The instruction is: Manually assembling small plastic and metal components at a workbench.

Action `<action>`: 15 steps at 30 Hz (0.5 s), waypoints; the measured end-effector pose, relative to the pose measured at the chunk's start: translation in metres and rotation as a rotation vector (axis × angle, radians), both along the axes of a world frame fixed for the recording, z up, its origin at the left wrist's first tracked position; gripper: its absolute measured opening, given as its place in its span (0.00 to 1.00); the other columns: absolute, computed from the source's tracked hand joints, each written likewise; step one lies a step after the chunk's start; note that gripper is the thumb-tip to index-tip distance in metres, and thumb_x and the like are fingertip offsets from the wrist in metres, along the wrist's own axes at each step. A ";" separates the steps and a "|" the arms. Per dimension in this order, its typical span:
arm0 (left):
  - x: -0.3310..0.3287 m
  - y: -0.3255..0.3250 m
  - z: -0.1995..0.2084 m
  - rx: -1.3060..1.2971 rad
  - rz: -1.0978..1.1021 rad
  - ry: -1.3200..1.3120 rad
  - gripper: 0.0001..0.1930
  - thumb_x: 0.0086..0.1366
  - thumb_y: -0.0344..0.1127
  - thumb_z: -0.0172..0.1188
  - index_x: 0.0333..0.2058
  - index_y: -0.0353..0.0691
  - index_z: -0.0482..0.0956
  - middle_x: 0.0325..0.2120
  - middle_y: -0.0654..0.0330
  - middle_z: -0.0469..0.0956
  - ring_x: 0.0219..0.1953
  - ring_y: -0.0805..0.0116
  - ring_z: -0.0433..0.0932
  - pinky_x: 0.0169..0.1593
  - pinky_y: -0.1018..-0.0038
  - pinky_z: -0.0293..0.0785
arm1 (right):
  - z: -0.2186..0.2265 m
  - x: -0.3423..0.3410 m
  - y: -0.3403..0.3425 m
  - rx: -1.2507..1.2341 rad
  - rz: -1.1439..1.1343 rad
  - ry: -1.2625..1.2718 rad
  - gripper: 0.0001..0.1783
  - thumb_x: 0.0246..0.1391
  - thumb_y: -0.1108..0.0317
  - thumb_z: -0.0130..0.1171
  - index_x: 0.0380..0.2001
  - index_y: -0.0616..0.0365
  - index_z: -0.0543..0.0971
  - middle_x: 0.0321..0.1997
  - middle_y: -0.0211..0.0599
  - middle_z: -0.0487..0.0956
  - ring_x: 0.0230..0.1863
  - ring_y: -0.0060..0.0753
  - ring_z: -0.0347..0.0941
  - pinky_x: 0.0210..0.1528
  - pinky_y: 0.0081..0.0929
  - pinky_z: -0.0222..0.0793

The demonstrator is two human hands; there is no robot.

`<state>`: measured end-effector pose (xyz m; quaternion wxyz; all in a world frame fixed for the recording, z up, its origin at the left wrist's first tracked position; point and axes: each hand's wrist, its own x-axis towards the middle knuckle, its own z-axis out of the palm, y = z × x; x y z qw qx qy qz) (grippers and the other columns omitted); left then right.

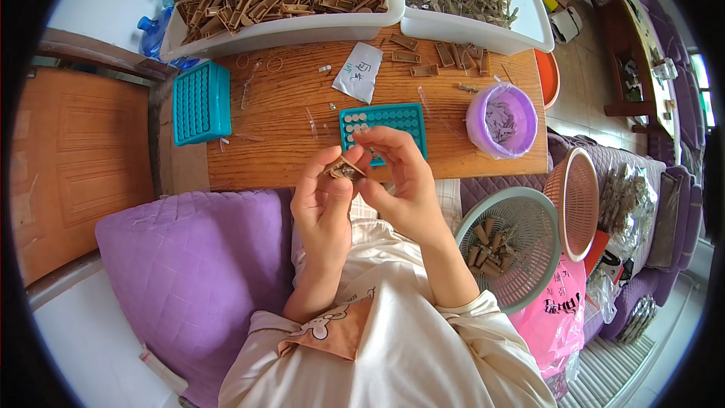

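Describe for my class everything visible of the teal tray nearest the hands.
The teal tray is rectangular and plastic-looking, with rows of round wells. It lies on the wooden table. Pale discs sit in wells at its upper left. The right hand hides part of its lower side; whether they touch is unclear.

head: fisheye, left of pair | faces down | close above hands (pixel 326 204), tabletop (pixel 276 117) beyond
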<state>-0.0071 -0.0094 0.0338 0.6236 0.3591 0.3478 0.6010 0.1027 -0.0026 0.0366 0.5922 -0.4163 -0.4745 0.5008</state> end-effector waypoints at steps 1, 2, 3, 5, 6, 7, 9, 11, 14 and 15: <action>0.000 -0.001 -0.004 0.034 0.022 0.082 0.16 0.60 0.31 0.49 0.47 0.36 0.62 0.42 0.49 0.70 0.43 0.59 0.72 0.43 0.73 0.73 | 0.000 -0.001 0.001 -0.032 -0.025 -0.055 0.23 0.35 0.80 0.55 0.41 0.59 0.67 0.39 0.39 0.70 0.44 0.32 0.67 0.49 0.28 0.62; 0.000 -0.001 -0.007 0.068 0.044 0.165 0.16 0.60 0.31 0.49 0.46 0.36 0.62 0.41 0.49 0.70 0.42 0.60 0.72 0.43 0.73 0.72 | 0.001 -0.003 0.003 -0.064 -0.051 -0.111 0.21 0.35 0.80 0.55 0.39 0.60 0.69 0.35 0.39 0.72 0.40 0.32 0.70 0.46 0.28 0.65; 0.002 -0.001 -0.008 0.063 0.060 0.159 0.14 0.60 0.29 0.48 0.45 0.35 0.64 0.41 0.50 0.71 0.41 0.65 0.72 0.44 0.74 0.70 | 0.003 -0.003 0.004 -0.066 -0.050 -0.111 0.21 0.35 0.80 0.55 0.39 0.60 0.69 0.35 0.39 0.72 0.40 0.32 0.70 0.46 0.28 0.65; 0.007 -0.003 -0.010 0.077 0.074 0.271 0.14 0.60 0.28 0.48 0.45 0.35 0.64 0.40 0.51 0.71 0.41 0.66 0.71 0.44 0.75 0.69 | 0.006 -0.004 0.008 -0.088 -0.073 -0.262 0.20 0.35 0.79 0.56 0.37 0.61 0.70 0.32 0.39 0.73 0.36 0.32 0.71 0.41 0.28 0.67; 0.008 -0.003 -0.010 0.093 0.085 0.382 0.14 0.60 0.28 0.47 0.45 0.34 0.64 0.39 0.52 0.72 0.42 0.68 0.71 0.44 0.76 0.68 | 0.004 -0.003 0.010 -0.091 -0.074 -0.262 0.20 0.35 0.79 0.56 0.37 0.61 0.70 0.32 0.39 0.73 0.36 0.32 0.71 0.41 0.28 0.67; 0.007 -0.003 -0.011 0.040 0.051 0.422 0.14 0.60 0.27 0.47 0.46 0.35 0.64 0.38 0.54 0.72 0.42 0.71 0.70 0.45 0.79 0.67 | 0.001 0.000 0.012 -0.132 -0.029 -0.324 0.19 0.35 0.79 0.55 0.37 0.61 0.70 0.33 0.39 0.73 0.36 0.32 0.71 0.40 0.28 0.68; 0.003 0.000 -0.021 -0.025 0.025 0.408 0.14 0.60 0.27 0.47 0.46 0.35 0.64 0.39 0.54 0.72 0.42 0.70 0.71 0.44 0.78 0.68 | -0.002 0.005 0.019 -0.172 0.022 -0.383 0.19 0.36 0.80 0.54 0.37 0.60 0.70 0.33 0.40 0.73 0.36 0.33 0.71 0.39 0.28 0.68; -0.004 0.002 -0.025 -0.091 0.009 0.396 0.14 0.60 0.28 0.47 0.46 0.36 0.64 0.39 0.54 0.72 0.42 0.69 0.71 0.44 0.78 0.69 | -0.001 0.013 0.028 -0.150 0.277 -0.590 0.22 0.38 0.79 0.56 0.42 0.62 0.69 0.38 0.36 0.72 0.40 0.25 0.67 0.41 0.24 0.66; -0.010 0.007 -0.025 -0.349 -0.066 -0.097 0.15 0.60 0.29 0.48 0.47 0.37 0.64 0.40 0.53 0.71 0.41 0.66 0.73 0.42 0.75 0.72 | -0.034 0.036 0.040 -0.168 0.442 0.014 0.18 0.42 0.75 0.56 0.40 0.63 0.69 0.39 0.35 0.72 0.38 0.24 0.67 0.41 0.23 0.66; -0.015 0.010 -0.027 -0.354 -0.027 -0.079 0.16 0.60 0.30 0.49 0.47 0.37 0.64 0.40 0.53 0.71 0.39 0.65 0.73 0.41 0.74 0.74 | -0.040 0.038 0.045 -0.238 0.340 0.070 0.15 0.45 0.73 0.56 0.39 0.64 0.70 0.38 0.34 0.72 0.38 0.24 0.68 0.43 0.23 0.65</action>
